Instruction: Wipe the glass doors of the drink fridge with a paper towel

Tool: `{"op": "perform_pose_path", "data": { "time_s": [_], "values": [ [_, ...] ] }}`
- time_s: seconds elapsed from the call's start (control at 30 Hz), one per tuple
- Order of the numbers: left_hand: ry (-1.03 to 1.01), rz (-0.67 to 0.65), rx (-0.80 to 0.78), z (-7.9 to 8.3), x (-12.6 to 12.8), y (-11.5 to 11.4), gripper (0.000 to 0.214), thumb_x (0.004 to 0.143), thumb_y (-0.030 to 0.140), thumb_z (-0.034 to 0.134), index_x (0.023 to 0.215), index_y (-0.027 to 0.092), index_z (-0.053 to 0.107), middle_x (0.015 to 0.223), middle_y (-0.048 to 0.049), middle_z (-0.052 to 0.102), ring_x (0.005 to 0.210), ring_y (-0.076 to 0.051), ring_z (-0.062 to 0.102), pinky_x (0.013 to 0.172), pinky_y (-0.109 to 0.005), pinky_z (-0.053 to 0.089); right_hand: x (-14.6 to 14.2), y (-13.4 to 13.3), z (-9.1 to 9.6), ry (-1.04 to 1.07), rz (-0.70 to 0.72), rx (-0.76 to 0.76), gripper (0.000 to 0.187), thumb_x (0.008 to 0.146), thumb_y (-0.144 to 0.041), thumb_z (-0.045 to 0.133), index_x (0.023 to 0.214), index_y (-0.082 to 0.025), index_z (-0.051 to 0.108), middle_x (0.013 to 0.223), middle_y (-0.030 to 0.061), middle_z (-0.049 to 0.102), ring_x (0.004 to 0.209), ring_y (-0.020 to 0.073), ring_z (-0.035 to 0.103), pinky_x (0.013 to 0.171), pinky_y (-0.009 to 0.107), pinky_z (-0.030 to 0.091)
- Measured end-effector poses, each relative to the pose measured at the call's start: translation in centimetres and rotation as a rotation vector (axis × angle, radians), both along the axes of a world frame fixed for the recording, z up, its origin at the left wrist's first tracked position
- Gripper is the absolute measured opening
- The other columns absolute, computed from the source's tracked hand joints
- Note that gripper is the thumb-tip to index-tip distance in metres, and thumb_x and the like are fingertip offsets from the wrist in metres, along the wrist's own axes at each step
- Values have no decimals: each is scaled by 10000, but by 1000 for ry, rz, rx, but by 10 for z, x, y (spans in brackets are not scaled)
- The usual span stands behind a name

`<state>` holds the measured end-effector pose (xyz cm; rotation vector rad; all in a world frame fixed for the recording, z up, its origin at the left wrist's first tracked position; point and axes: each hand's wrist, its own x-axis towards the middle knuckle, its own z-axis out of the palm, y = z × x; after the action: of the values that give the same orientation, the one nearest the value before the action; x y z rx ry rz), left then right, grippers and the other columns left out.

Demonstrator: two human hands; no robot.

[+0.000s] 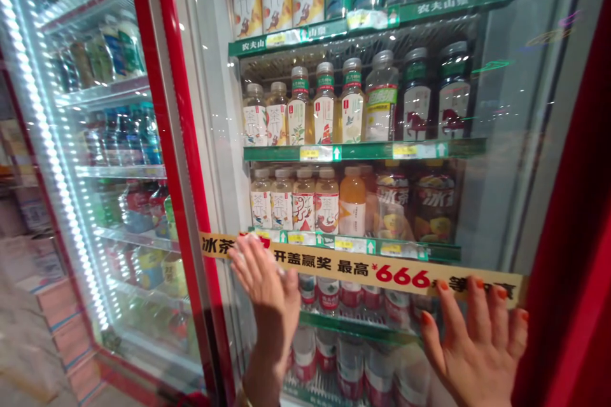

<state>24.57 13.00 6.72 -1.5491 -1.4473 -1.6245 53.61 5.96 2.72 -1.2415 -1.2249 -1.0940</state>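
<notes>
Banner strip (pixel 351 268) crosses a cooler (pixel 566 235) of bottles (pixel 325 108), right grip (pixel 480 353) spread empty, left grip (pixel 272 305) outstretched, hold unclear.

The left hand (pixel 267 292) mostly hides a white wad (pixel 268 255); the right hand (pixel 477 340) covers lettering on the yellow strip (pixel 334 266). Upper bottles (pixel 277 0) are cut off, price tags (pixel 315 153) unreadably small, left boxes (pixel 69 331) blurred.

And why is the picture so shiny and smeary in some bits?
In the head view, the light strip glares white at left; in the head view too, coloured squiggles, probably reflections, show on the glass door; also in the head view, the lower-left boxes look blurry, while the middle-shelf bottles look clearer.
</notes>
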Motion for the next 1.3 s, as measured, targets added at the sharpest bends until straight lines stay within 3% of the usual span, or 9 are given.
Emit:
{"op": "perform_pose_path", "data": {
  "time_s": [0.13, 0.27, 0.4, 0.53, 0.77, 0.9, 1.03, 1.17, 1.3],
  "values": [
    [458, -83, 101, -31, 56, -26, 1001, 992, 816, 135, 1741, 151, 146, 1841, -113, 104, 1721, -298, 38, 1410, -538, 31, 0, -1, 1, -12, 3, 5, 704, 1038, -526, 558, 1697, -386, 353, 1793, 27, 300, 1654, 389, 291, 1336, 700, 205],
    [388, 3, 78, -86, 23, -27, 816, 1058, 651, 339, 1751, 282, 114, 1842, -6, 68, 1718, -279, 3, 1416, -539, -1, 1, 0, 0, -10, 1, 8, 707, 1035, -520, 567, 1697, -388, 355, 1792, 25, 303, 1652, 393, 295, 1341, 692, 202],
    [44, 99, 16, -55, -31, -3, 803, 1077, 434, 354, 1735, 342, -96, 1837, -13, -105, 1699, -344, -121, 1386, -705, 52, 1, 1, -1, -8, 8, 16, 702, 1037, -513, 563, 1696, -389, 357, 1788, 24, 311, 1652, 390, 297, 1339, 693, 208],
    [97, 29, 11, -18, -10, 2, 837, 1089, 561, 305, 1745, 166, -33, 1840, -171, -38, 1706, -407, -10, 1366, -713, 149, 1, 1, -2, 21, 10, 15, 678, 1045, -523, 559, 1686, -406, 373, 1783, 12, 321, 1653, 374, 300, 1348, 669, 203],
    [318, -15, 24, -80, 4, -14, 875, 1066, 617, 387, 1750, 174, 66, 1847, -150, 34, 1720, -321, 9, 1400, -601, 113, -1, 1, -2, 43, 18, 6, 663, 1049, -528, 535, 1684, -431, 367, 1783, 1, 322, 1649, 386, 306, 1334, 701, 211],
    [23, 16, -10, -45, -14, -1, 851, 1079, 434, 436, 1745, 205, -42, 1839, -174, -35, 1711, -370, -32, 1361, -708, 155, -1, 1, -3, 50, 18, 6, 676, 1040, -522, 545, 1685, -423, 365, 1779, 12, 329, 1645, 405, 310, 1315, 739, 219],
    [133, -14, 36, -3, 19, -7, 879, 1070, 668, 279, 1747, 152, 62, 1833, -205, 59, 1714, -392, 10, 1360, -717, 131, 0, 1, -3, 53, 40, -11, 664, 1051, -554, 511, 1686, -429, 360, 1785, 14, 314, 1654, 404, 286, 1316, 748, 199],
    [478, -8, 84, -29, 34, -19, 938, 1018, 773, 231, 1742, 179, 170, 1841, -139, 110, 1720, -351, 22, 1394, -628, 11, 0, 2, -4, 56, 49, -3, 664, 1051, -562, 509, 1685, -432, 360, 1785, 10, 316, 1651, 405, 293, 1318, 741, 198],
    [284, 27, 53, -34, 2, -6, 825, 1079, 623, 314, 1750, 206, 79, 1845, -143, 39, 1713, -381, -39, 1363, -712, 34, 0, 3, -3, 47, 26, 9, 669, 1049, -550, 536, 1684, -428, 366, 1786, 0, 316, 1656, 383, 290, 1340, 697, 192]
  ]
}}
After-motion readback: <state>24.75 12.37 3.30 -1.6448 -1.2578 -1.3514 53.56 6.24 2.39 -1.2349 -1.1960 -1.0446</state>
